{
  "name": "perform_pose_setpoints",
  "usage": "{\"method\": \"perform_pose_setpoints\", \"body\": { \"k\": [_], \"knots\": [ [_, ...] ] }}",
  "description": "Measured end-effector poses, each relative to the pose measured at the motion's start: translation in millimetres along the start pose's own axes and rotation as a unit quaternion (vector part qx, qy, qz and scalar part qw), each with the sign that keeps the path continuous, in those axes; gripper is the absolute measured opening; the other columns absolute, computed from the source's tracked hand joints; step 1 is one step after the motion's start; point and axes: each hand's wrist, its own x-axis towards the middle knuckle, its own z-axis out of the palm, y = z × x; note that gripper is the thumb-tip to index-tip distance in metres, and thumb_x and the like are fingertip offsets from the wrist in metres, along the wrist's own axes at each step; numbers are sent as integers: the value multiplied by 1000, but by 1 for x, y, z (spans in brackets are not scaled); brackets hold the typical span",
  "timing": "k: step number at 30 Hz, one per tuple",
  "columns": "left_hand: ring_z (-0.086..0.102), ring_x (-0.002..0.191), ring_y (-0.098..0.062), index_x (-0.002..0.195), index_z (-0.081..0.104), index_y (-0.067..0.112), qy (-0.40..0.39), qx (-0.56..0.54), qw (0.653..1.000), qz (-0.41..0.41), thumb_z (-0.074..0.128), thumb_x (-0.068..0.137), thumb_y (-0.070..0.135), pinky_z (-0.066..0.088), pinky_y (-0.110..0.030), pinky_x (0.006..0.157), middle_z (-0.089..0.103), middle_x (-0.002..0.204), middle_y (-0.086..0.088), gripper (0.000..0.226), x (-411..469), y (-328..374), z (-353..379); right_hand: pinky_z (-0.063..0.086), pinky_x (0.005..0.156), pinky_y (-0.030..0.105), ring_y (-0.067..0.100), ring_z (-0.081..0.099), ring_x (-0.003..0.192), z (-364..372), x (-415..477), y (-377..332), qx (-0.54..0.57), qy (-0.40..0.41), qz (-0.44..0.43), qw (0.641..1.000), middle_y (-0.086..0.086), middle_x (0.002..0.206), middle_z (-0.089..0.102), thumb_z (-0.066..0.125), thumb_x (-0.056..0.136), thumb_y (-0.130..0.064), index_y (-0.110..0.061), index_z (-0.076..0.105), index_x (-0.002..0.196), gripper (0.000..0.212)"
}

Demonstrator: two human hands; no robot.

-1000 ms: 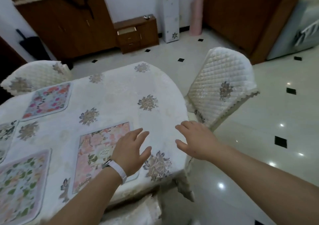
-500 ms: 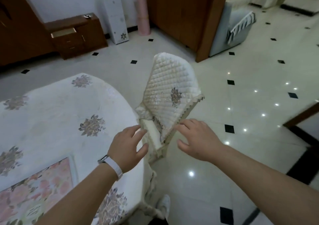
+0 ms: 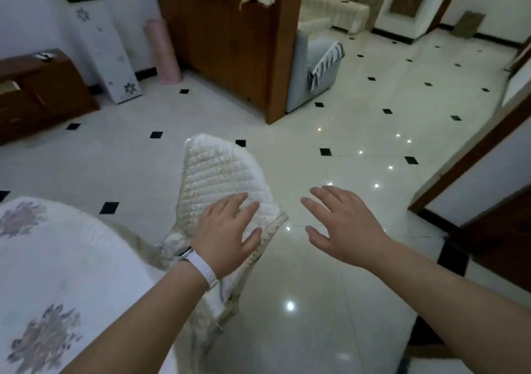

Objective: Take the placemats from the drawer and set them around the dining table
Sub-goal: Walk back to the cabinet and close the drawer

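Dining table (image 3: 71, 258) just left of left hand (image 3: 227, 235), fingers straight over chair (image 3: 218, 172), right hand (image 3: 344, 227) spread, empty

A home, dining area w/ living rm beyond: dining table (image 3: 71, 264) under floral cloth near left, quilted chair cover (image 3: 218, 178), glossy tile floor (image 3: 359, 132), wood partition (image 3: 230, 46), low cabinet (image 3: 43, 92) far left, sofa (image 3: 333, 11) far.

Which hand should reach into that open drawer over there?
Probably the left hand. It is open, empty, and on the same side as the wooden cabinet with the drawer, far across the floor. The right hand is open and empty too, but on the side away from it.
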Motion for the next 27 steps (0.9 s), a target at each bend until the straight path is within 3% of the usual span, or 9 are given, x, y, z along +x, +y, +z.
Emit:
{"method": "perform_pose_setpoints", "body": {
  "k": [7,18,27],
  "knots": [
    [59,113,-32,121,64,19,0,18,999,41,49,83,45,48,-45,90,61,129,-10,48,117,57,36,46,96,46,36,57,117,18,11,123,-13,38,11,999,11,127,62,55,84,-43,-14,64,126,52],
    [60,112,-33,120,64,18,-21,97,994,40,48,83,44,48,-44,90,63,127,-10,47,285,152,85,47,98,46,34,57,117,27,61,329,-21,17,-44,999,11,128,61,60,81,-45,-17,62,127,54],
    [59,116,-34,120,63,18,-59,189,979,46,45,84,46,48,-48,93,62,128,-12,49,370,122,96,46,99,47,34,57,118,57,138,396,-6,3,-94,996,11,129,62,58,82,-46,-16,63,126,54]
  ]
}}
